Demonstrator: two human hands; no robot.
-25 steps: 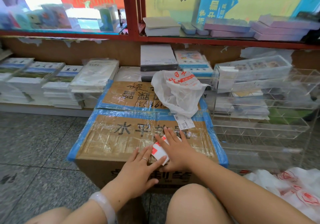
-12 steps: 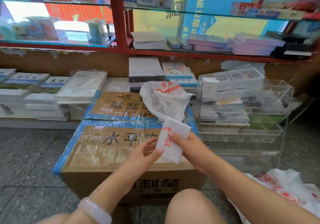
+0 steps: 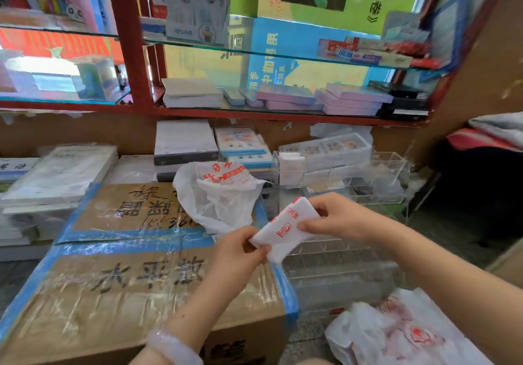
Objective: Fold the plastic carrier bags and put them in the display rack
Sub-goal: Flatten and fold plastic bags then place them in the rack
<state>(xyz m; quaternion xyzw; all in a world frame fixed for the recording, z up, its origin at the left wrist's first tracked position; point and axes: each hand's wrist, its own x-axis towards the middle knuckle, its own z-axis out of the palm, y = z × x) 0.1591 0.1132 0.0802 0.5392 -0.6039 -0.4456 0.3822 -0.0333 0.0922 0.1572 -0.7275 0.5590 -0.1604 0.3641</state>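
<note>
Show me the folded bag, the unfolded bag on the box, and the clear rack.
folded bag (image 3: 285, 227): head view, its printed middle.
unfolded bag (image 3: 223, 195): head view, crumpled white middle.
clear rack (image 3: 379, 195): head view, upper shelf's front wall.

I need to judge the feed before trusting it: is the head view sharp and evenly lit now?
Head view: the folded bag and both hands, left hand and right hand, are fairly sharp; the glass shelves upper left are washed out by backlight; wide-angle bending curves the edges; the clear display rack is hard to read.

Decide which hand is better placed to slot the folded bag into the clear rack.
Right, probably. The right hand pinches the folded bag on the side nearest the acrylic display rack; the left hand would have to cross over.
</note>
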